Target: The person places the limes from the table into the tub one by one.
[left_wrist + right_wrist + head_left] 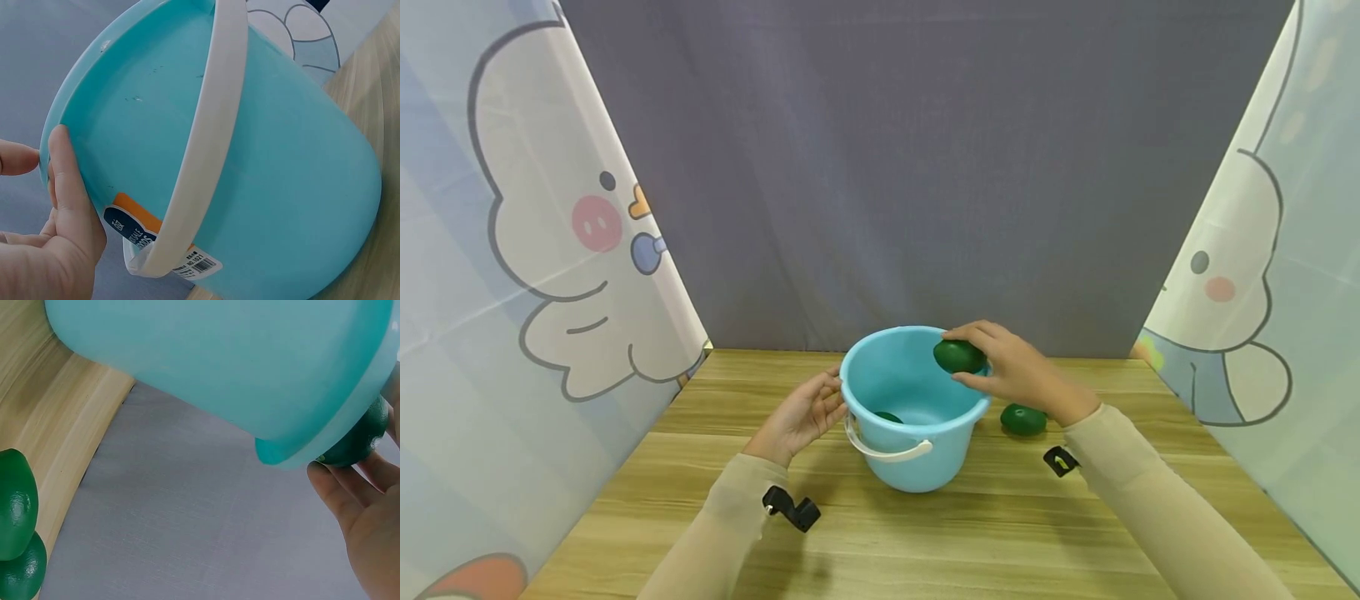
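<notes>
A light blue bucket (pixel 917 462) stands upright on the wooden table, its white handle (pixel 891 455) hanging down the near side. My left hand (pixel 801 417) pinches the rim at the left, fingers and thumb on either side of it in the left wrist view. Over the right part of the rim, my right hand (pixel 1011 367) grips a shiny dark green avocado (pixel 958 357). Inside the bucket, part of another green avocado (pixel 889 417) shows; the near wall hides the rest. Two more avocados, one a lower avocado (pixel 22 572) and one an upper avocado (pixel 15 506), lie beside the bucket.
The wooden table (pixel 985 533) ends at a grey cloth (pixel 917 167) hanging behind it. Cartoon-printed curtains (pixel 572 208) hang at both sides. On the bucket's outer wall a label (pixel 134 222) shows beneath the handle's end.
</notes>
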The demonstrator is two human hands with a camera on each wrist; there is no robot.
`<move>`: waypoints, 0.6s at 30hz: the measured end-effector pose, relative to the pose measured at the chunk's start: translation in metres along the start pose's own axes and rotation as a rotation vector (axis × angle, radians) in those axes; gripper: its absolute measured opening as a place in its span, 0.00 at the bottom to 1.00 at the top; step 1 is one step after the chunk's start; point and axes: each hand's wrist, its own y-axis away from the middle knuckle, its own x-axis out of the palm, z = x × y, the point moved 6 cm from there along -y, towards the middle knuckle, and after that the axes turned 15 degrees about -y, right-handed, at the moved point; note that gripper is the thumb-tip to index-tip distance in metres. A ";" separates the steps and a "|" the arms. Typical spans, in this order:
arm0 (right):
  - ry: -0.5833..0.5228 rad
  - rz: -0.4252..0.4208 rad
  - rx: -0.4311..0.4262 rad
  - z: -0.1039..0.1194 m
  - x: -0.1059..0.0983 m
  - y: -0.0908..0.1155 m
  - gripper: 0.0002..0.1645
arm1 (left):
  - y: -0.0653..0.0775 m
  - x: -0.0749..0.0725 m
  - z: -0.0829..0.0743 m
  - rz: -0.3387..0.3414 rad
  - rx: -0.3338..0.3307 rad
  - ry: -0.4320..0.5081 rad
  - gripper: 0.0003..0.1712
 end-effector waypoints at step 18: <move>-0.001 -0.016 -0.043 -0.004 -0.003 0.006 0.29 | 0.000 0.001 -0.001 0.003 -0.001 -0.010 0.35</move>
